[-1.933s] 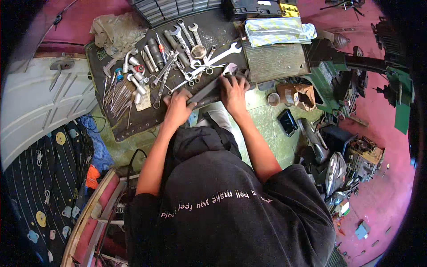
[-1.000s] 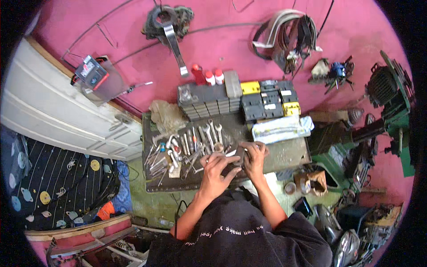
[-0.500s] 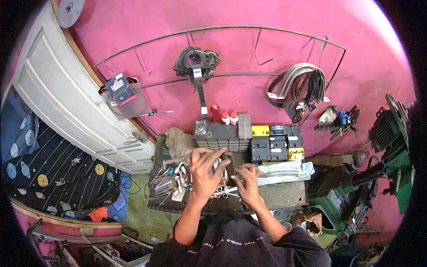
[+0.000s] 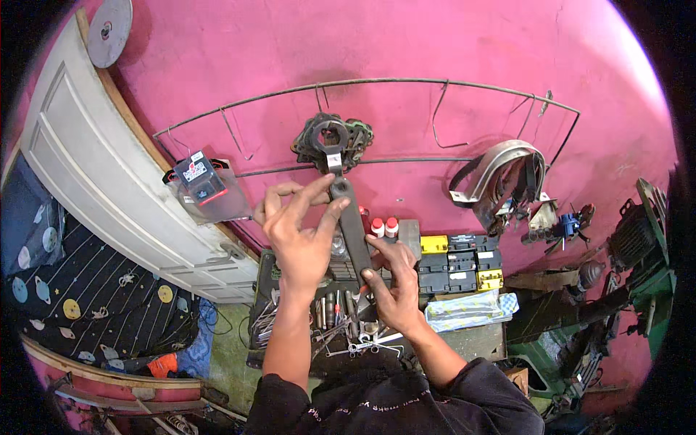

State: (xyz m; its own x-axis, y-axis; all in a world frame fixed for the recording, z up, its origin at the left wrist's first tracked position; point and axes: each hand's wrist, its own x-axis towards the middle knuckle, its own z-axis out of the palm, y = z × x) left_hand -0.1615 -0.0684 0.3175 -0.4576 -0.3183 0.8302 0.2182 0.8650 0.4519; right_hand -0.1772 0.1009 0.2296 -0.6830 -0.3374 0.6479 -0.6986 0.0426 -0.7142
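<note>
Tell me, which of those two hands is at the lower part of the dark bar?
The right hand: its thumb lies on the lower part of the dark bar, whereas the left hand is at the upper end, by the round hole.

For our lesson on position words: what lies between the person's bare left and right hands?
In the head view, a long, flat, dark-grey metal bar slants between the left hand and the right hand, its upper end nearer the left.

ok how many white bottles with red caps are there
2: the left bottle just beyond the right hand, the right bottle between it and the grey box; others may be hidden.
</note>
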